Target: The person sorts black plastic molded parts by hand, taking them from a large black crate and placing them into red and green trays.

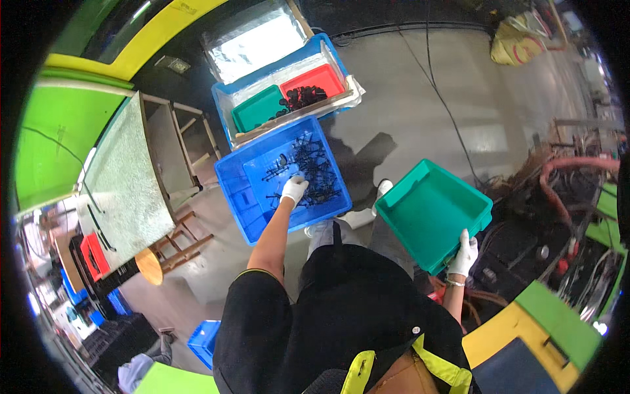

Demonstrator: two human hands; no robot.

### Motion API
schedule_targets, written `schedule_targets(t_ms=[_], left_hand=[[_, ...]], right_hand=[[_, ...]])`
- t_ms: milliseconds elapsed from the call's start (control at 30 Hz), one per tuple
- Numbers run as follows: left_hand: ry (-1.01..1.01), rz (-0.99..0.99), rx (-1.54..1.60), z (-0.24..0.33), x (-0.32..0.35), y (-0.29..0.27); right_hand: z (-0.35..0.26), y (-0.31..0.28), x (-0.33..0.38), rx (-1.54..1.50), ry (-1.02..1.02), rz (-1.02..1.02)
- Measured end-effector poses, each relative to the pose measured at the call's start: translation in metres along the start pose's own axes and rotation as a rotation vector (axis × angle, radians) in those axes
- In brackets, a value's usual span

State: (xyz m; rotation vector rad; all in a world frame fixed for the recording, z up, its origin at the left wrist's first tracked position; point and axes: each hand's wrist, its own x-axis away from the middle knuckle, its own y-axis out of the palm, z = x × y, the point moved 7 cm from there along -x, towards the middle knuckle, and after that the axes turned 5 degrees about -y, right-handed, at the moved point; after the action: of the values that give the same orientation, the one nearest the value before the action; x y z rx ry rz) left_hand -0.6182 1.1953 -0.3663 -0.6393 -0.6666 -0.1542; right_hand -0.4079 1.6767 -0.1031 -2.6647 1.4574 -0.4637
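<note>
My left hand, in a white glove, reaches into a large blue bin. Its fingers are closed among thin, branching black parts that look like plastic runners; what is in the fingers is too small to make out. On the other side, my white-gloved right hand grips the near right rim of a green tray. The tray's inside shows nothing in it, and it is held tilted to the right of the bin.
Behind the bin, a blue crate holds a green tray and a red tray with small black pieces. A table and wooden stool stand left. Hoses and machinery lie right; a cable crosses the floor.
</note>
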Motion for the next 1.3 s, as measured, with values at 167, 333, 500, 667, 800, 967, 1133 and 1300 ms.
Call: schedule_targets(t_ms=[167, 333, 500, 667, 800, 967, 1133, 1300], left_hand=[[-0.149, -0.041, 0.073, -0.011, 0.007, 0.077], [-0.173, 0.039, 0.285, 0.016, 0.047, 0.134], [-0.385, 0.287, 0.83, 0.031, 0.034, 0.112], [-0.233, 0.586, 1.083, 0.047, -0.057, 0.039], [-0.248, 0.748, 0.968, 0.096, -0.166, -0.013], [-0.546, 0.787, 0.912, 0.08, -0.289, -0.005], [-0.928, 0.88, 1.128, 0.02, -0.4, 0.053], [-1.22, 0.984, 0.899, -0.073, -0.45, 0.075]], right_hand=[[-0.037, 0.036, -0.109, 0.171, -0.12, -0.186], [-0.086, 0.09, -0.19, 0.343, -0.228, -0.239], [-0.089, 0.148, -0.307, 0.588, -0.307, -0.364], [-0.094, 0.244, -0.349, 0.695, -0.271, -0.523], [-0.095, 0.297, -0.405, 0.922, -0.273, -0.607], [-0.098, 0.365, -0.459, 1.241, -0.24, -0.641], [-0.087, 0.431, -0.522, 1.154, -0.208, -0.75], [-0.048, 0.507, -0.55, 1.19, -0.102, -0.898]])
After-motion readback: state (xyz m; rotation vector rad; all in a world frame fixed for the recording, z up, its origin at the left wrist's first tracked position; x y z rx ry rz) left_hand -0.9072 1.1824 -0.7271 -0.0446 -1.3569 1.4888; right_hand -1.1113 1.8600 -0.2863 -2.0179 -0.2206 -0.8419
